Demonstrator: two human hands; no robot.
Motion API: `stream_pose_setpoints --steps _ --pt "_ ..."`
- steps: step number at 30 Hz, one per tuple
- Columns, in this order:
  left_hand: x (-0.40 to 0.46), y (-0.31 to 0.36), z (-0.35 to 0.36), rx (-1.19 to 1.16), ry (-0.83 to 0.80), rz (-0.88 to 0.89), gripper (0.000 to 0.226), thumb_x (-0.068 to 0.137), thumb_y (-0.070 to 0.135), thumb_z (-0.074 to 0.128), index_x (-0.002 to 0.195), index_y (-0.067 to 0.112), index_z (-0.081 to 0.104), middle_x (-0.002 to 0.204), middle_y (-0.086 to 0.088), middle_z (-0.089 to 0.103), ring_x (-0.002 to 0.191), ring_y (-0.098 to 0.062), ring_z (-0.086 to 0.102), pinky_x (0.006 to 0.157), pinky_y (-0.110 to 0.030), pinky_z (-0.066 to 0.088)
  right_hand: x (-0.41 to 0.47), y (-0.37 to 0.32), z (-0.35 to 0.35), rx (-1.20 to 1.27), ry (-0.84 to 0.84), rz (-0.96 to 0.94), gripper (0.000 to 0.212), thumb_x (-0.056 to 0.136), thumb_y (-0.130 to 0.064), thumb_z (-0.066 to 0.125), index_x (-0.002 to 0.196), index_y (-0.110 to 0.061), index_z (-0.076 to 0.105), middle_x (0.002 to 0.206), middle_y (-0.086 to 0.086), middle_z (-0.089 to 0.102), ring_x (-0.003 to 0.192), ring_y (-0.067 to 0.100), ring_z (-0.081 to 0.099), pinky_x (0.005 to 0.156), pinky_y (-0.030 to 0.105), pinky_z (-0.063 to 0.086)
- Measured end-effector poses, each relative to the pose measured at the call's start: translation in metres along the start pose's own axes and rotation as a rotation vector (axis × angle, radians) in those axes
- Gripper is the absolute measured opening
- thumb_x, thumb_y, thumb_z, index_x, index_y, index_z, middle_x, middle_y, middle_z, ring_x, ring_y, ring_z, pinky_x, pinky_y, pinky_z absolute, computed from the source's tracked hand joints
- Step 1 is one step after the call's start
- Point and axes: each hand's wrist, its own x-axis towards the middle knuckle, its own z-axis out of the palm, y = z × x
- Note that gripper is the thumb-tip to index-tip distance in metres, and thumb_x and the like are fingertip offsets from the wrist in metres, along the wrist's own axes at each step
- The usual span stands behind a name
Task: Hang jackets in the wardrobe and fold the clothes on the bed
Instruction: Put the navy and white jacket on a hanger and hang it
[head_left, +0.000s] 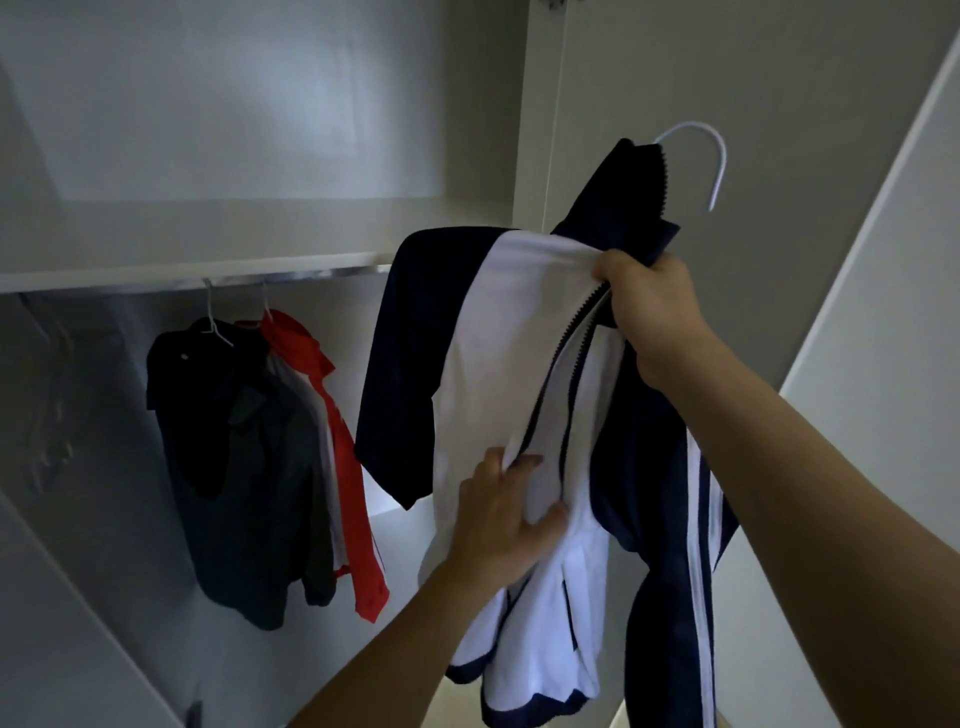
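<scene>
A navy and white zip jacket (488, 364) hangs in the air in front of the open wardrobe, draped on a white hanger whose hook (711, 156) sticks up above the collar. My right hand (649, 306) grips the jacket near the collar, by the top of the zip. Lower down, my left hand (504, 525) pinches the white front panel beside the zip. Inside the wardrobe a metal rail (311, 274) runs under a shelf. A dark jacket (244, 467) and a red and white jacket (348, 457) hang from it on white hangers.
The white shelf (182, 267) sits just above the rail. The wardrobe's right side panel (535, 130) stands behind the held jacket. White door edges slant in at lower left (78, 597) and at right (857, 312). Rail space shows right of the red jacket.
</scene>
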Motion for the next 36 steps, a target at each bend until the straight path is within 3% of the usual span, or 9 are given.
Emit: stream_pose_setpoints --steps 8,11,14,17,19,23,28,32,36 --pt "-0.010 0.019 0.032 0.049 -0.016 0.154 0.062 0.073 0.068 0.059 0.117 0.026 0.066 0.122 -0.002 0.051 0.115 -0.020 0.044 0.102 -0.033 0.038 -0.019 0.002 -0.027 0.077 0.056 0.029 0.014 0.084 -0.017 0.052 0.087 -0.003 0.054 0.075 0.007 0.045 0.070 0.022 0.045 0.065 0.037 0.036" --pt "-0.013 0.009 0.041 0.097 0.104 0.101 0.042 0.088 0.050 0.050 0.095 0.015 0.073 0.107 -0.006 0.059 0.098 -0.024 0.058 0.090 -0.028 0.050 -0.029 0.004 -0.038 0.070 0.098 0.029 0.015 0.083 -0.019 0.053 0.087 -0.005 0.055 0.076 0.006 0.046 0.069 0.021 0.046 0.065 0.037 0.036" --pt "-0.020 -0.015 0.040 -0.069 0.147 -0.006 0.026 0.092 0.029 0.052 0.101 0.009 0.066 0.112 -0.005 0.053 0.099 -0.024 0.062 0.090 -0.029 0.054 -0.036 0.011 -0.053 0.083 0.156 0.048 0.008 0.081 -0.020 0.054 0.087 -0.015 0.055 0.073 0.006 0.047 0.067 0.020 0.047 0.063 0.036 0.037" --pt "-0.027 -0.031 0.031 -0.229 0.238 -0.034 0.019 0.089 0.002 0.063 0.101 0.014 0.054 0.102 0.000 0.053 0.091 -0.019 0.062 0.088 -0.027 0.054 -0.042 0.022 -0.064 0.090 0.213 0.065 0.028 0.081 -0.019 0.054 0.091 0.007 0.054 0.076 0.007 0.051 0.069 0.021 0.050 0.065 0.036 0.039" --pt "-0.029 -0.035 0.022 -0.305 0.232 -0.157 0.033 0.088 0.001 0.065 0.104 0.021 0.044 0.100 -0.005 0.058 0.089 -0.021 0.064 0.081 -0.032 0.058 -0.046 0.027 -0.069 0.079 0.246 0.074 0.035 0.083 -0.019 0.053 0.101 0.011 0.053 0.077 0.007 0.053 0.070 0.023 0.053 0.065 0.037 0.042" --pt "-0.030 -0.074 0.012 -0.225 0.085 -0.517 0.039 0.089 0.003 0.062 0.110 0.024 0.035 0.090 -0.010 0.061 0.071 -0.025 0.063 0.053 -0.027 0.051 -0.055 0.040 -0.072 -0.011 0.267 0.093 0.013 0.078 -0.025 0.056 0.072 -0.014 0.058 0.072 0.005 0.060 0.080 0.037 0.066 0.072 0.051 0.055" --pt "-0.031 -0.151 0.000 -0.128 -0.008 -0.815 0.015 0.092 0.018 0.056 0.102 0.010 0.065 0.099 -0.011 0.066 0.089 -0.031 0.064 0.084 -0.045 0.055 -0.068 0.066 -0.077 -0.219 0.256 0.101 0.019 0.083 -0.027 0.053 0.080 -0.009 0.058 0.072 0.003 0.059 0.072 0.027 0.058 0.064 0.036 0.043" --pt "-0.009 -0.112 -0.036 -0.302 0.160 -0.557 0.019 0.093 0.006 0.044 0.098 0.018 0.058 0.090 0.003 0.061 0.095 -0.028 0.061 0.079 -0.036 0.048 -0.081 0.092 -0.074 -0.486 0.218 0.161 0.033 0.086 -0.023 0.059 0.106 -0.008 0.036 0.092 0.009 0.053 0.082 0.030 0.053 0.071 0.037 0.041" --pt "0.033 -0.065 -0.076 0.040 -0.015 0.044 0.038 0.080 0.019 0.050 0.115 0.013 0.063 0.111 0.000 0.064 0.099 -0.016 0.060 0.088 -0.031 0.048 -0.095 0.123 -0.062 -0.466 0.212 0.139 0.071 0.080 -0.008 0.067 0.135 -0.013 0.023 0.115 0.014 0.036 0.069 0.026 0.050 0.069 0.041 0.050"
